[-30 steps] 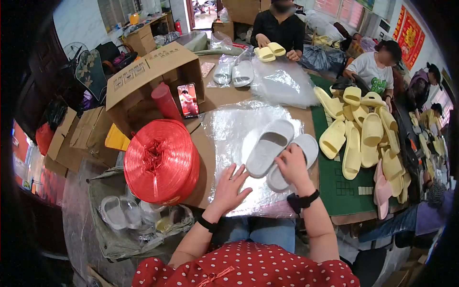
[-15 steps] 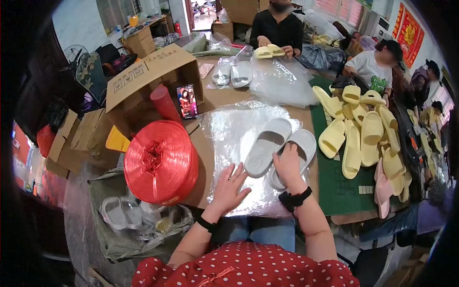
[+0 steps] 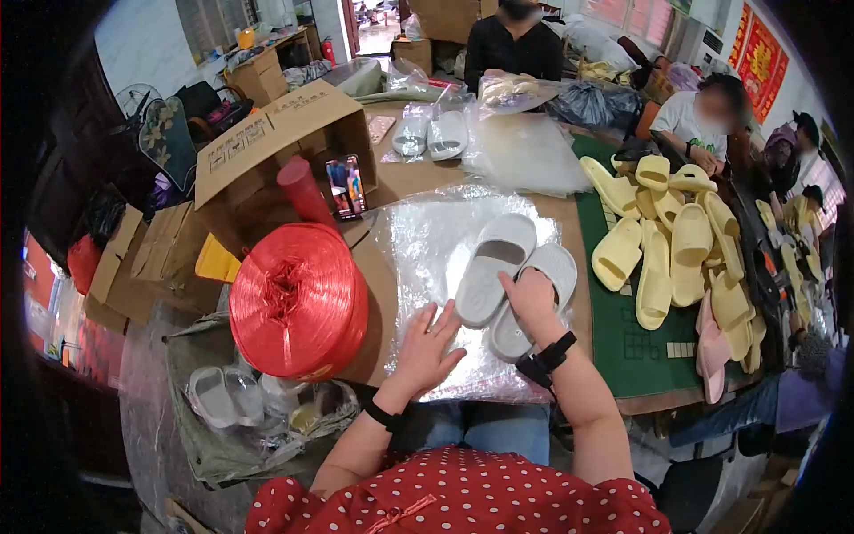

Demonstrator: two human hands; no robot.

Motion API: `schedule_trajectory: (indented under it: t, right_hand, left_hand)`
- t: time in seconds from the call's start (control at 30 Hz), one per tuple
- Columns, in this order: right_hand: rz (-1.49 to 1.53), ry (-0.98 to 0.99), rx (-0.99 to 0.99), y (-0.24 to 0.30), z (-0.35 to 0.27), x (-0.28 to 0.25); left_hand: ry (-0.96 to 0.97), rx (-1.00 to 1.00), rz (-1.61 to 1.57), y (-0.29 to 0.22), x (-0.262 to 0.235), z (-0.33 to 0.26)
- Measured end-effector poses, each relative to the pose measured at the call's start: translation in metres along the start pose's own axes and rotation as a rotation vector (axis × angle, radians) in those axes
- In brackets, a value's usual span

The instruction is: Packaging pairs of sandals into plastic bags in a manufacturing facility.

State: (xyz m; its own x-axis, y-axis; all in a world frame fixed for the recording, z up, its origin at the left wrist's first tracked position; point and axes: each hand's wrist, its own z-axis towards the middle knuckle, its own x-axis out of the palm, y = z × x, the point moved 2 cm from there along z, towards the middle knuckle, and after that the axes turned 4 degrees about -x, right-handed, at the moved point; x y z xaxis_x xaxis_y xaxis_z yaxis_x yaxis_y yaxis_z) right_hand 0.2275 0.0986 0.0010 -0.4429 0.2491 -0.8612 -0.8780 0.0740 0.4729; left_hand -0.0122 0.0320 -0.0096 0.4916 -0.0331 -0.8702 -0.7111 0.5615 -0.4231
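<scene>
Two light grey slide slippers lie side by side on a stack of clear plastic bags. My right hand is on the right slipper, fingers curled down at its strap and thumb toward the other shoe; the fingertips are partly hidden. The left slipper points away from me, touching or nearly touching its mate. My left hand lies flat on the plastic, fingers spread, just left of the left slipper's heel, holding nothing.
A big red twine roll stands at left, before an open cardboard box and a propped phone. Yellow slippers pile on a green mat at right. Across the table a person handles a bagged pair; another sits far right.
My right hand has drawn the right slipper slightly left and toward me, against the other. My left hand barely moved. Across the table, the yellow slippers now appear inside plastic.
</scene>
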Motion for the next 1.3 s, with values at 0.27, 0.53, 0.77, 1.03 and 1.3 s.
schedule_trajectory:
  t: [0.27, 0.53, 0.77, 1.03, 1.3]
  right_hand:
    - [0.064, -0.149, -0.052, -0.022, -0.011, -0.017]
    - [0.253, 0.114, -0.235, 0.003, -0.065, -0.040]
    - [-0.024, 0.098, -0.519, 0.028, -0.089, -0.054]
    - [-0.267, -0.030, 0.074, 0.040, -0.057, -0.011]
    - [-0.229, -0.131, 0.084, 0.031, -0.040, 0.016]
  left_hand:
    - [-0.015, 0.002, -0.012, 0.006, 0.006, -0.005]
    - [-0.004, -0.016, -0.015, 0.006, 0.006, -0.005]
    - [0.007, -0.035, -0.029, 0.006, 0.008, -0.006]
    - [0.018, -0.043, -0.023, 0.002, 0.005, -0.004]
    - [0.000, 0.004, 0.017, 0.009, 0.010, -0.006]
